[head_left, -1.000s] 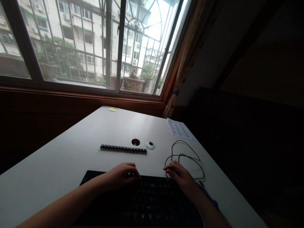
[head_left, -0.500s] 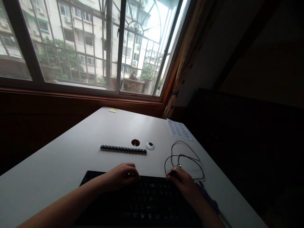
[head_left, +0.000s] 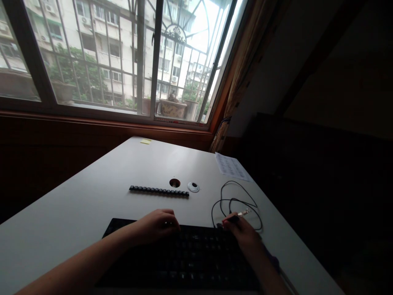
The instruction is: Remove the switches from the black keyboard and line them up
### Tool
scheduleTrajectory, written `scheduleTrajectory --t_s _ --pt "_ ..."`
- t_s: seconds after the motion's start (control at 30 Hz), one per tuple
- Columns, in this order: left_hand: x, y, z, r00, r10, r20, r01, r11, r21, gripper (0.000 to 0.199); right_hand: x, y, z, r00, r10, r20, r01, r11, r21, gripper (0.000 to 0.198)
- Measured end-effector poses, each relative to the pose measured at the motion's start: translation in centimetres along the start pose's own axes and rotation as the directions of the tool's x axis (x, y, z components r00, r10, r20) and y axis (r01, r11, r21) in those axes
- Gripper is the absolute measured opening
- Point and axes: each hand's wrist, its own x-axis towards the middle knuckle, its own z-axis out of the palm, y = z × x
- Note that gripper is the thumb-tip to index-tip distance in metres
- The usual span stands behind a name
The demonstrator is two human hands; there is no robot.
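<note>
A black keyboard (head_left: 193, 258) lies in deep shade at the front of the white table. Over its back edge, left of the middle, my left hand (head_left: 162, 223) rests with curled fingers. Whatever lies under those fingertips is hidden. Near the back right corner my right hand (head_left: 242, 231) is closed round a small dark tool with a shiny tip, apparently a keycap puller (head_left: 235, 218); the tip points right. Behind the keyboard sits a straight row of black keycaps (head_left: 159, 191). Beside my right hand loops a thin black cable (head_left: 238, 200).
The white table (head_left: 76, 205) has a round hole (head_left: 175, 183) with a ring-shaped cover (head_left: 193, 187) beside it. A printed sheet (head_left: 232, 167) lies by the right edge, yellow sticky notes (head_left: 145, 141) at the far corner. Something purple (head_left: 272, 258) shows by my right wrist.
My right hand has moved slightly right, and the tool has swung so its shiny tip points further right. The left hand stays in place on the keyboard.
</note>
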Motion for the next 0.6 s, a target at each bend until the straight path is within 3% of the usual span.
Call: scheduleTrajectory --t_s 0.13,0.27,0.4,0.6 --pt "-0.1 0.0 -0.1 1.0 -0.01 0.01 0.01 1.0 -0.013 0.018 0.0 -0.9 0.0 1.0 0.007 -0.014 -0.007 1.0 -0.017 0.04" --pt "0.0 0.1 -0.2 1.0 -0.006 0.01 0.007 1.0 -0.015 0.018 -0.3 -2.4 0.6 0.996 -0.093 -0.01 0.093 0.995 0.023 0.033" --pt "0.1 0.1 -0.2 1.0 0.003 -0.015 -0.003 1.0 -0.021 0.02 -0.8 -4.1 2.4 0.984 -0.175 0.038 0.169 0.978 0.124 0.025" --pt "0.0 0.2 -0.4 1.0 0.008 -0.019 -0.009 0.998 -0.069 0.024 -1.8 -5.8 5.4 0.976 -0.185 0.113 0.154 0.958 0.242 0.018"
